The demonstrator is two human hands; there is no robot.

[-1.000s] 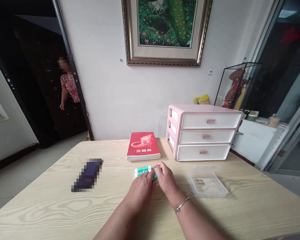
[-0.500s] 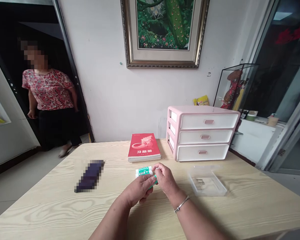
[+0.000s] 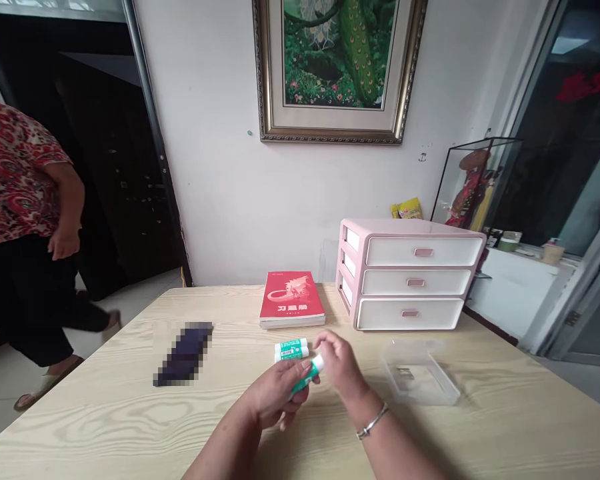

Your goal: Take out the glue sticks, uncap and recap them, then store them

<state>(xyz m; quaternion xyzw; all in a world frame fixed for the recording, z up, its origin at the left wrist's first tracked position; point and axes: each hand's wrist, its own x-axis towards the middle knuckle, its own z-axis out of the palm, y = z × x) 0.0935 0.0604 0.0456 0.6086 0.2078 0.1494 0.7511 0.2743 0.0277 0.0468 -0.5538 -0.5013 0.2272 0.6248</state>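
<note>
My left hand (image 3: 275, 395) is closed around the green body of a glue stick (image 3: 307, 374), lifted a little above the wooden table (image 3: 105, 427). My right hand (image 3: 343, 367), with a silver bracelet at the wrist, pinches the stick's white end. Two more green-and-white glue sticks (image 3: 291, 349) lie side by side on the table just beyond my hands.
A red book (image 3: 292, 307) lies at the back of the table, with a pink three-drawer organiser (image 3: 410, 275) to its right. A clear plastic box (image 3: 419, 373) sits right of my hands, a dark blurred item (image 3: 183, 353) to the left. Another person (image 3: 20, 233) walks at the far left.
I have lifted one glue stick off the table and tilted it between both hands. The other person has come out of the doorway and moved left, closer to the table.
</note>
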